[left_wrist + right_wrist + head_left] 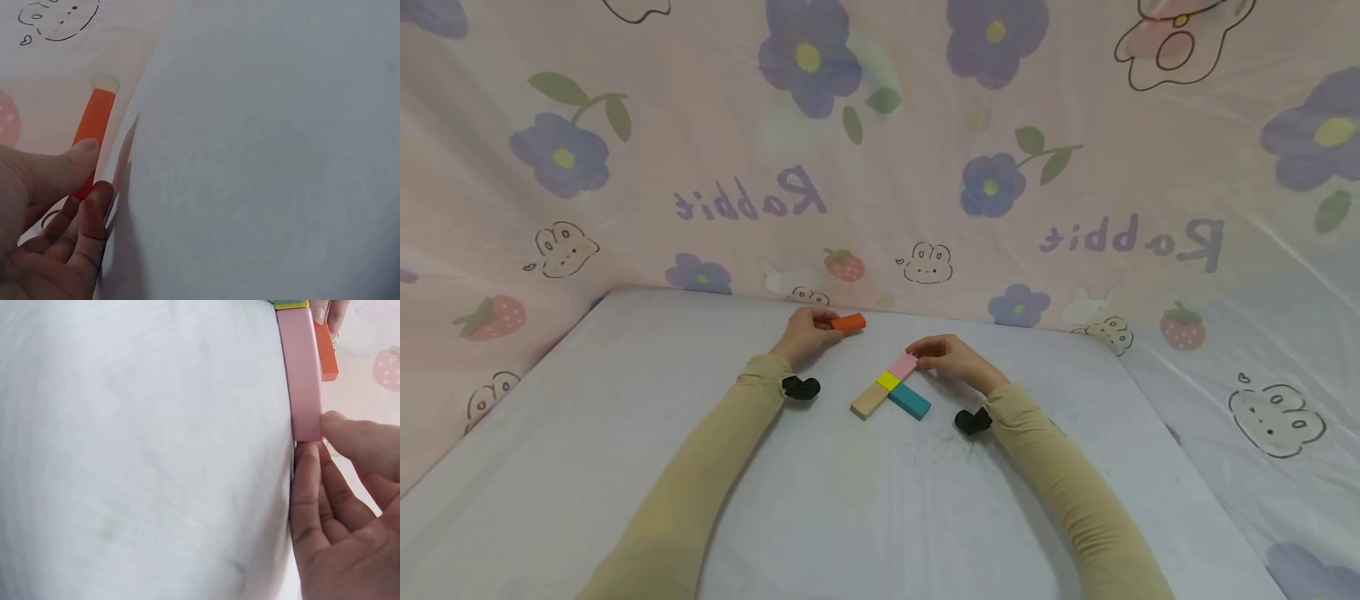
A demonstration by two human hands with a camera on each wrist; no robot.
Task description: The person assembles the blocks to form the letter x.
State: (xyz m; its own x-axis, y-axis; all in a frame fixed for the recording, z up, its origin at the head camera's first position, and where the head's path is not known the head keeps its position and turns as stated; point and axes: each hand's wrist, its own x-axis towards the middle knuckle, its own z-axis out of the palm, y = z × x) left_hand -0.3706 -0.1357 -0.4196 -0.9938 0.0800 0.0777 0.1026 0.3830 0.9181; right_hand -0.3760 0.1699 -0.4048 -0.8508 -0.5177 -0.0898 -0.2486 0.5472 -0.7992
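Observation:
My left hand (pixel 808 336) pinches an orange block (pixel 849 322) between thumb and fingers, near the back of the table. In the left wrist view the orange block (pixel 95 122) sticks out past the thumb. My right hand (pixel 953 360) pinches the far end of a pink block (pixel 902 365), with thumb at its side and forefinger at its end in the right wrist view. The pink block meets a small yellow block (pixel 888 382) lying on the table. A natural wood block (pixel 869 402) and a teal block (pixel 910 402) also adjoin the yellow one.
The white-covered table (pixel 835 517) runs back to a printed curtain (pixel 880 167) with flowers and rabbits. Black straps with a dark lump (pixel 802 388) sit at the left wrist, and a similar dark lump (pixel 973 421) at the right wrist.

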